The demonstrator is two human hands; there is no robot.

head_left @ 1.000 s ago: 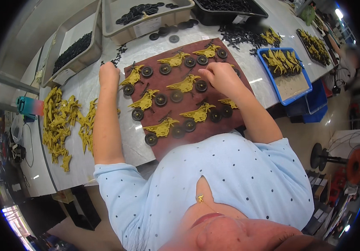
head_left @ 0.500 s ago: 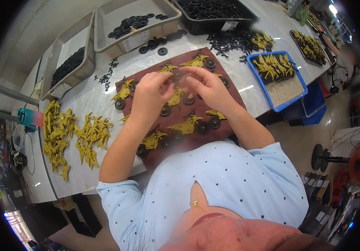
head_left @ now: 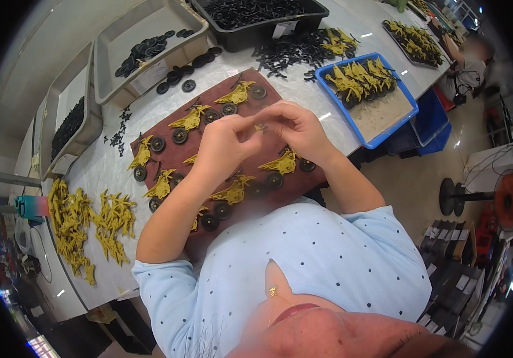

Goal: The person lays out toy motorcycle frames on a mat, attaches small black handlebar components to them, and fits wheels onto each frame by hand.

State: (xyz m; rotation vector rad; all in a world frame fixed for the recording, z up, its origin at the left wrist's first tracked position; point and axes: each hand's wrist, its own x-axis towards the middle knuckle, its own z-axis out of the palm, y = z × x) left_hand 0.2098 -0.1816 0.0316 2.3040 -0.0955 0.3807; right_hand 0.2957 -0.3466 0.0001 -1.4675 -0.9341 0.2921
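Fingertips meet over the middle of the brown mat, and pinched between them is a small yellow part, too tiny to make out in detail. Left hand is curled, thumb and forefinger closed toward that part; right hand comes in from the other side, its fingers bent and closed on the same piece. Both hands are raised just above the mat, not resting on it.

Under and around them lie yellow toy motorcycles in rows on the mat, each with black wheels set beside it or fitted to it. One motorcycle sits just below the right wrist.

Beyond the mat, loose black wheels lie on the white table, near a grey tray holding more wheels. A second grey tray stands at the left with dark parts inside. A black bin full of black pieces sits at the far edge, a scatter of black parts just in front of it. A blue tray at the right holds yellow pieces at its far end. Heaps of yellow frames lie on the table's left end, well apart from the hands.
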